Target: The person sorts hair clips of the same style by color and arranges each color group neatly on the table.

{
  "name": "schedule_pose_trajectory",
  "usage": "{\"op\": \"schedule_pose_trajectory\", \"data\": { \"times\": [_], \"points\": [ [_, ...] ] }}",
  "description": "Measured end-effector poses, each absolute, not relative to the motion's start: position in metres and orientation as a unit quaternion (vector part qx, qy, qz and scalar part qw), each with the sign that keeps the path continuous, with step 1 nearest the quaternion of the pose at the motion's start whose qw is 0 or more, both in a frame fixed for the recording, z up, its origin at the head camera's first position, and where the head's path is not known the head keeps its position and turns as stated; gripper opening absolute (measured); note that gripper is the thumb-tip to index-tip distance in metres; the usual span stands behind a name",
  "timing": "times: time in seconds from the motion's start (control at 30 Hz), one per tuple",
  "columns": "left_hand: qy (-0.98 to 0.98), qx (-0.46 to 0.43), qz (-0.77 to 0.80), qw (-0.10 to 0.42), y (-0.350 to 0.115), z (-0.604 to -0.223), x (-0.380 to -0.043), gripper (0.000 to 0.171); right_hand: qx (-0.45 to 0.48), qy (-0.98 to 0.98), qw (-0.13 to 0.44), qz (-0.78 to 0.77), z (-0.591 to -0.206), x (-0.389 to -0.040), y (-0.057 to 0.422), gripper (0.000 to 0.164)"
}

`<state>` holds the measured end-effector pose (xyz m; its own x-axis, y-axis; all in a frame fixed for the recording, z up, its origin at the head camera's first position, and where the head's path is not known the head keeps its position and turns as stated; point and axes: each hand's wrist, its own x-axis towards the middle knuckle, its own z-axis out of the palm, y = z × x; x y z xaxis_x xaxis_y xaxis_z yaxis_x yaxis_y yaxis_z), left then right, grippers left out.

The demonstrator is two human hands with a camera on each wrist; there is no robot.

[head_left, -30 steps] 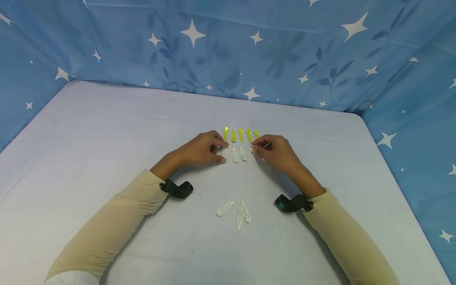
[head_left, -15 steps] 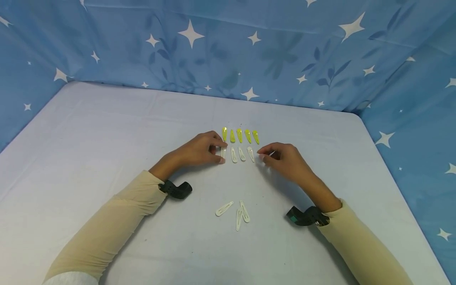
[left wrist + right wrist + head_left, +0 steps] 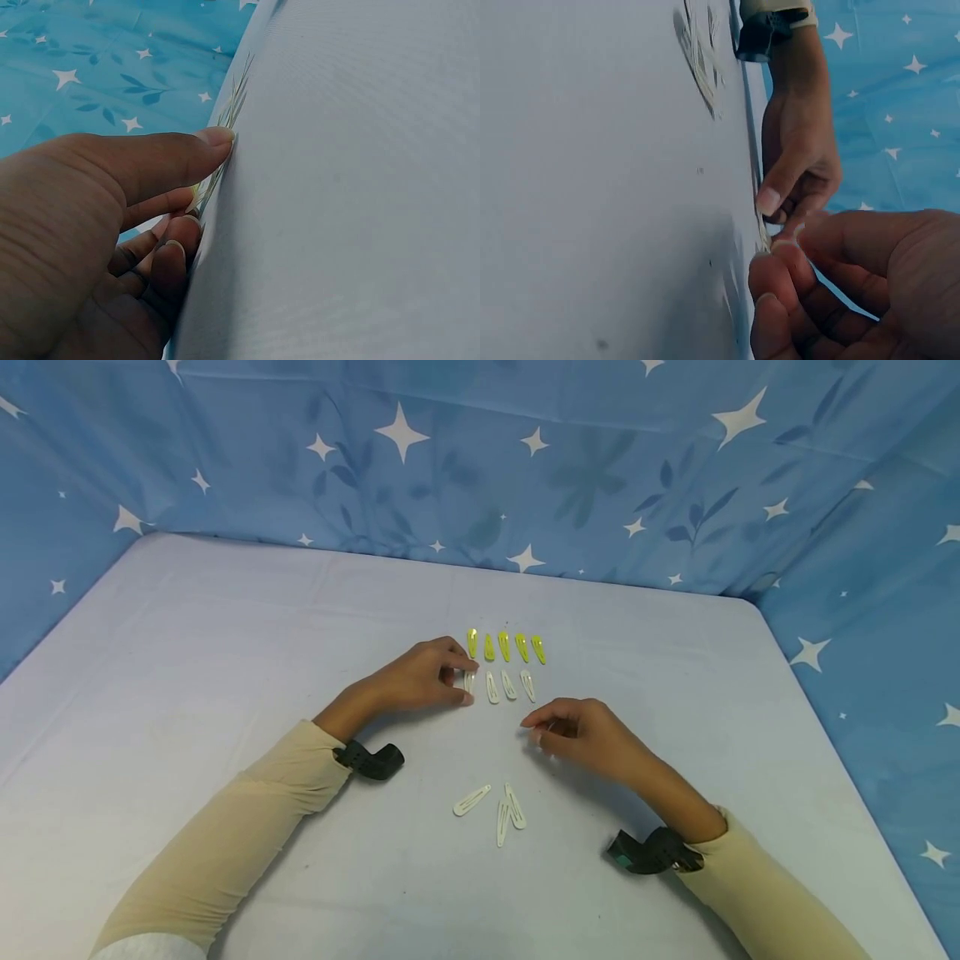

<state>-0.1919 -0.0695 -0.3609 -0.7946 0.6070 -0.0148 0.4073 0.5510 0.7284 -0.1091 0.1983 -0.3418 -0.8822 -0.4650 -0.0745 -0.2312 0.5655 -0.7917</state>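
Observation:
In the head view, my left hand (image 3: 427, 677) rests on the table with thumb and a fingertip at the two ends of a white snap hair clip (image 3: 470, 682). That clip is the leftmost of a row of white ones, partly covered by the fingers. To its right lie three more white hair clips (image 3: 508, 685). My right hand (image 3: 588, 735) is over the table, just nearer than this row, fingers loosely bent and nothing between them. Closer to me lie three loose white hair clips (image 3: 471, 800), two of them overlapping.
Behind the white row stretches a row of several yellow hair clips (image 3: 504, 646). All lie on a table with a white cloth (image 3: 300, 860). A blue star-patterned curtain (image 3: 480, 460) borders its back and sides. Each wrist carries a black camera (image 3: 371, 761).
My right hand has left the rightmost white clip of the row, first drawing back to the right, then moving nearer to me toward the loose clips. My left hand stays put.

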Motion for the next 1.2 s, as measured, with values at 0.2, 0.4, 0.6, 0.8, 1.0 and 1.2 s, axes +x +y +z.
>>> {"op": "schedule_pose_trajectory", "data": {
  "times": [0.2, 0.4, 0.6, 0.8, 1.0, 1.2],
  "points": [
    [0.869, 0.293, 0.375, 0.137, -0.07, -0.362, -0.191, 0.048, -0.245, 0.841, 0.186, -0.444, -0.346, -0.098, 0.195, 0.021],
    [0.871, 0.287, 0.375, 0.136, -0.069, -0.362, -0.189, 0.048, -0.283, 0.841, 0.173, -0.427, -0.348, -0.089, 0.189, 0.022],
    [0.87, 0.29, 0.375, 0.135, -0.069, -0.363, -0.19, 0.048, -0.297, 0.843, 0.175, -0.412, -0.349, -0.08, 0.183, 0.023],
    [0.868, 0.301, 0.375, 0.126, -0.07, -0.363, -0.19, 0.048, -0.323, 0.855, 0.168, -0.368, -0.35, -0.075, 0.179, 0.036],
    [0.87, 0.301, 0.373, 0.118, -0.069, -0.362, -0.19, 0.048, -0.33, 0.865, 0.167, -0.338, -0.351, -0.074, 0.177, 0.04],
    [0.871, 0.3, 0.371, 0.116, -0.069, -0.362, -0.19, 0.047, -0.325, 0.869, 0.16, -0.338, -0.35, -0.074, 0.175, 0.03]
  ]
}}
